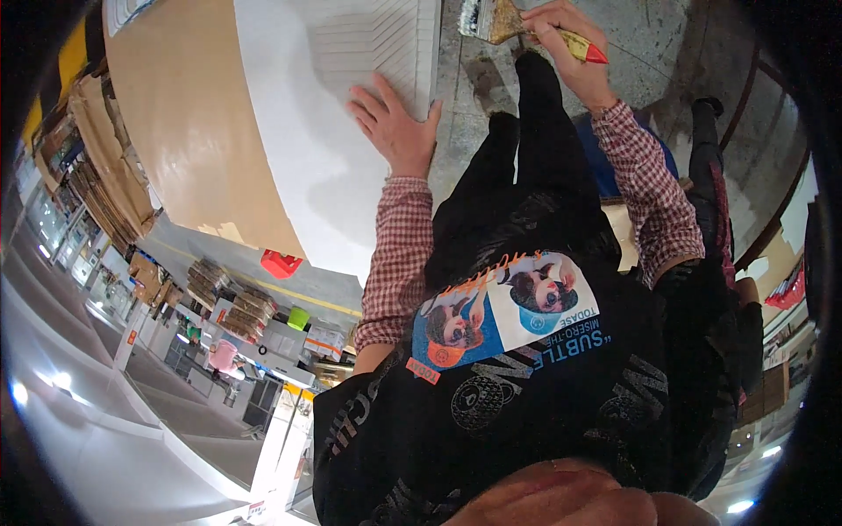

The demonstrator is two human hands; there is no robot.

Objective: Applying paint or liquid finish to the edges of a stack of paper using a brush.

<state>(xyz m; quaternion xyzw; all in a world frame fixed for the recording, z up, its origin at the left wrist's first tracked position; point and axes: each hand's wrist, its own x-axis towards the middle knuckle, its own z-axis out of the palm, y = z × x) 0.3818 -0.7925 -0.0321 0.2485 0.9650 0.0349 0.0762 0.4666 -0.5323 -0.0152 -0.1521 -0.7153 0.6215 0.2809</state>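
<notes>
My left hand [396, 131] lies flat with spread fingers on a white sheet [294, 123], just below a panel with fine slanted grooves [373, 39]. My right hand [574, 53] is closed around the handle of a wide paintbrush [504, 22]. The brush's pale bristles point left, and its yellow handle ends in a red tip. It is held above the grey floor, to the right of the sheet's edge and apart from it. Checked sleeves cover both my forearms.
Brown cardboard [189, 114] borders the white sheet on the left. Beyond it are a red container [281, 264], a green bin [298, 317] and stacked cardboard [246, 316]. Another person's dark-clad leg [704, 158] stands at right, near a blue object [653, 149] partly behind my right arm.
</notes>
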